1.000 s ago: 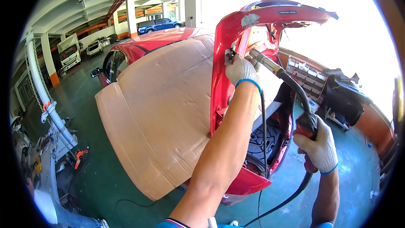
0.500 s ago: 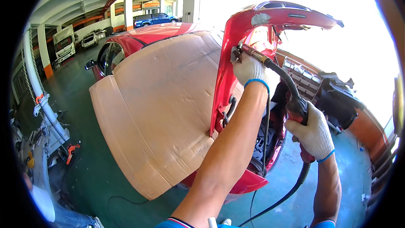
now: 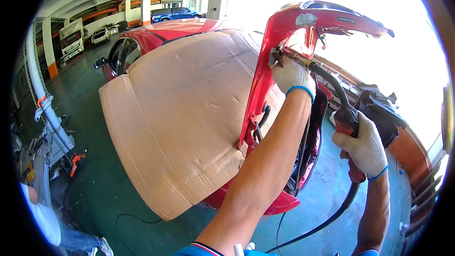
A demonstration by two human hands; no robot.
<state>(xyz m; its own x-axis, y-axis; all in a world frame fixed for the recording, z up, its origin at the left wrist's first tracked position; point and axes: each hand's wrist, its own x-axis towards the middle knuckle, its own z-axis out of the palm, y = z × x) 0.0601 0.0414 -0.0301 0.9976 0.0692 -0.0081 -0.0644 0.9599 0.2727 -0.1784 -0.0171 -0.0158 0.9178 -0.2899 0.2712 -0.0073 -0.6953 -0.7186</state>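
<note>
My right hand (image 3: 364, 148), in a white knit glove, is wrapped round the handle of a welding torch (image 3: 346, 119). The torch's curved neck reaches left, its metal nozzle (image 3: 297, 57) close to the raised red trunk lid (image 3: 268, 73) of a car. Just below the nozzle, my gloved left hand (image 3: 293, 76) is closed against the lid's inner edge. A small dark piece shows at its fingertips, too hidden to name. A grey bare patch (image 3: 306, 19) marks the lid's upper corner.
A large cardboard sheet (image 3: 180, 118) covers the car's rear window side. The torch cable (image 3: 339, 213) hangs to the floor. Chains and a frame post (image 3: 45, 95) stand at left, near another person's leg (image 3: 78, 238). A shelf and dark panels (image 3: 377, 114) are at right.
The view has shifted slightly, so the lid, torch and both hands appear farther right. Both hands keep their holds. More of the other person shows at lower left.
</note>
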